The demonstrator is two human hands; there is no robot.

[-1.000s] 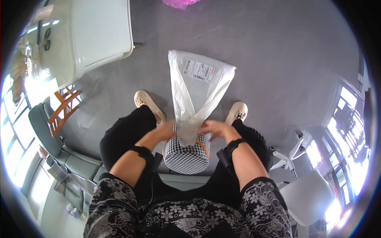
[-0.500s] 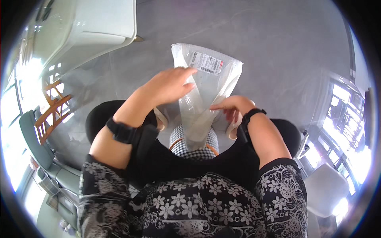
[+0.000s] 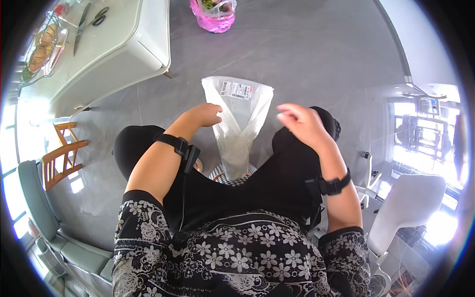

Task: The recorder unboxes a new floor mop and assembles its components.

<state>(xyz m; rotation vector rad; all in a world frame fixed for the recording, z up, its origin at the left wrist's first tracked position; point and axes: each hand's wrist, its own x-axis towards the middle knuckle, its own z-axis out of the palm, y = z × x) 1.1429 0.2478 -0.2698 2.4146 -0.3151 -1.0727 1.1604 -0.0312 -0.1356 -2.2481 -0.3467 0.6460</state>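
Observation:
A whitish translucent plastic mailer bag with a printed label near its far end stretches away from me between my knees. Its near, narrower end overlaps a houndstooth-patterned round object, mostly hidden under it. My left hand is at the bag's left side, fingers curled over that edge; the fingertips' grip is only partly visible. To the right of the bag, touching nothing, my right hand is raised over my right knee with thumb and fingers apart, slightly blurred.
A white table at far left bears a knife, scissors and a wire basket of long tan food. A pink plastic bag sits on the floor. Wooden stool left; white chair right.
My right hand has moved off the bag, up and right. My left hand has curled at the bag's left edge. The view has shifted, bringing the pink bag and more tabletop into sight.

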